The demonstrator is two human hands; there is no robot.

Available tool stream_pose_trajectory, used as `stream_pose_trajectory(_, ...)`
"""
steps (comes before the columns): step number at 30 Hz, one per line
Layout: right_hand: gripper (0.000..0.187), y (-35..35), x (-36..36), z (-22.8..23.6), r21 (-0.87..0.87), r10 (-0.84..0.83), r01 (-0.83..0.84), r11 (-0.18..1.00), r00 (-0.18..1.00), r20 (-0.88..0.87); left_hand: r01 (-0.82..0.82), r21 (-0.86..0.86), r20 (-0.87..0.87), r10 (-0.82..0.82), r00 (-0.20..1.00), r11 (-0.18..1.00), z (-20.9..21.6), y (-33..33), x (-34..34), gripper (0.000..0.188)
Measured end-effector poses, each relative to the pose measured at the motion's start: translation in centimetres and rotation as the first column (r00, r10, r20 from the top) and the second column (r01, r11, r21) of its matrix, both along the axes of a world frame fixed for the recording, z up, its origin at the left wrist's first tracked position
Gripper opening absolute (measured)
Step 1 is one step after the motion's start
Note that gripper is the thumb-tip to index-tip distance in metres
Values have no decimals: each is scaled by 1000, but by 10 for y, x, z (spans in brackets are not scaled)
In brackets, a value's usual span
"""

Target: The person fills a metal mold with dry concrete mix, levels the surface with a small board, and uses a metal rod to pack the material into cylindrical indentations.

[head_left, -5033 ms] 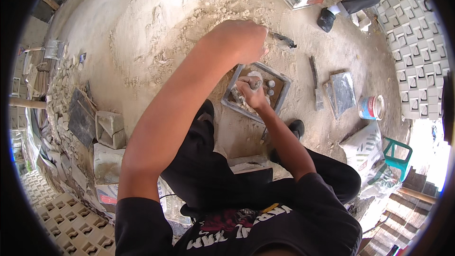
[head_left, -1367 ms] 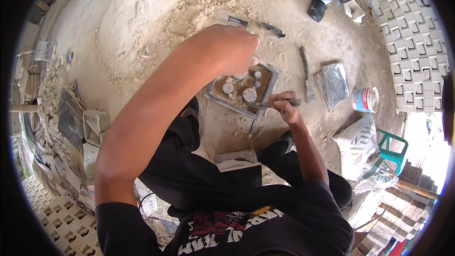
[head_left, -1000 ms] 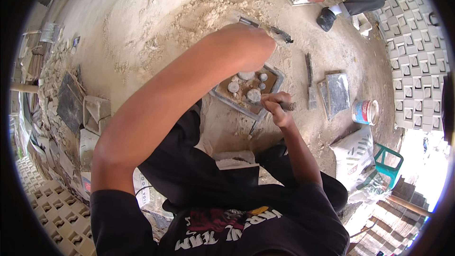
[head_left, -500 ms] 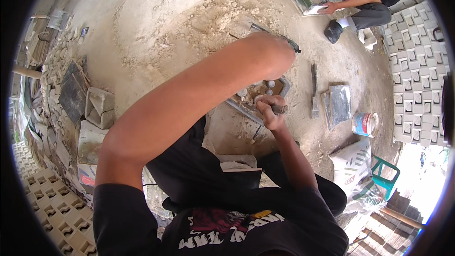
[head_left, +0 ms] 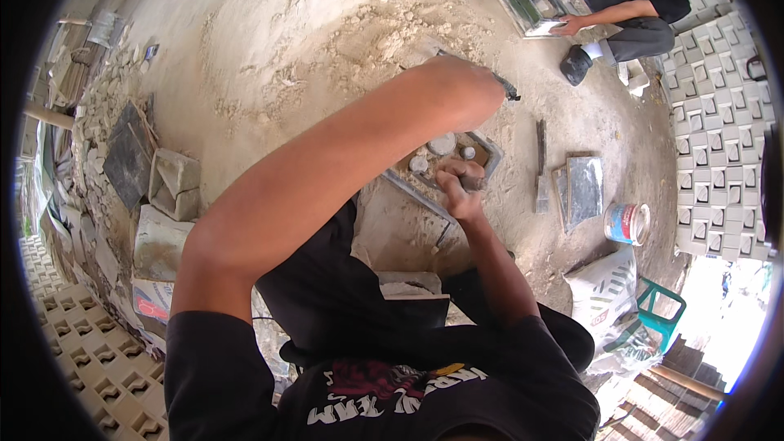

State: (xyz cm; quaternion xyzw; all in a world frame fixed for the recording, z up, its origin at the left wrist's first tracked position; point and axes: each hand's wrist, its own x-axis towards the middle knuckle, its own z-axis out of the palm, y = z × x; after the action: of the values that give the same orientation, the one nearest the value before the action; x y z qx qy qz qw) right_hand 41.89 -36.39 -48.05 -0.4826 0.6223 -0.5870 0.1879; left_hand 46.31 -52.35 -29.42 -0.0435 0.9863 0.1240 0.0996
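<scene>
My right hand [head_left: 460,182] is closed in a fist around a short, thick, stick-like handle [head_left: 472,184], its end pointing up at me. The tool's lower part is hidden. Below that fist lies a dark-edged mould frame [head_left: 425,198] on the ground, with sandy material and round grey plugs [head_left: 442,144] inside. My left forearm [head_left: 318,143] crosses over the mould and covers much of it. At the frame's far side is my left hand [head_left: 474,94], bent over, with its fingers hidden from view.
Loose sand [head_left: 384,28] is heaped beyond the mould. To the right lie a long dark tool [head_left: 541,167], flat grey plates [head_left: 584,188], a paint bucket [head_left: 627,223], a sack [head_left: 604,286] and a green stool [head_left: 660,310]. A co-worker [head_left: 637,12] handles another mould [head_left: 531,6]. Concrete blocks [head_left: 173,184] stand left.
My right fist and the handle have shifted slightly left and up, baring more of the round plugs. My left arm stays nearly in place. The co-worker's raised hand has moved.
</scene>
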Motion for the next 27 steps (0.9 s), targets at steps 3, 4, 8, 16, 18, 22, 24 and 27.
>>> stream_pose_trajectory(3,24,-10,14,0,8,-18,17,1000,991,135,-10,-18,39,10,999,1000,2,-2,-3,25)
stream_pose_trajectory(4,25,-15,18,2,30,-23,17,999,981,195,-7,-20,46,8,999,1000,2,-2,-2,25)
stream_pose_trajectory(8,28,-25,7,-2,120,68,-87,989,985,156,-5,-38,142,10,990,999,14,4,-5,26)
stream_pose_trajectory(16,21,-19,13,-6,94,156,-172,981,975,157,-25,-28,-10,25,1000,999,5,-6,-5,26)
stream_pose_trajectory(18,20,-32,24,-2,97,179,-192,977,975,133,-42,-41,0,42,999,998,10,-8,-4,25)
stream_pose_trajectory(22,20,-46,29,-4,151,103,-126,981,983,151,-57,-52,-89,52,995,997,5,-15,-1,24)
stream_pose_trajectory(24,22,-45,28,-8,203,105,-137,970,981,163,-52,-36,-78,49,996,998,3,-10,0,24)
stream_pose_trajectory(27,24,-55,33,-4,157,83,-111,981,981,178,-53,-31,8,54,999,998,10,-9,1,27)
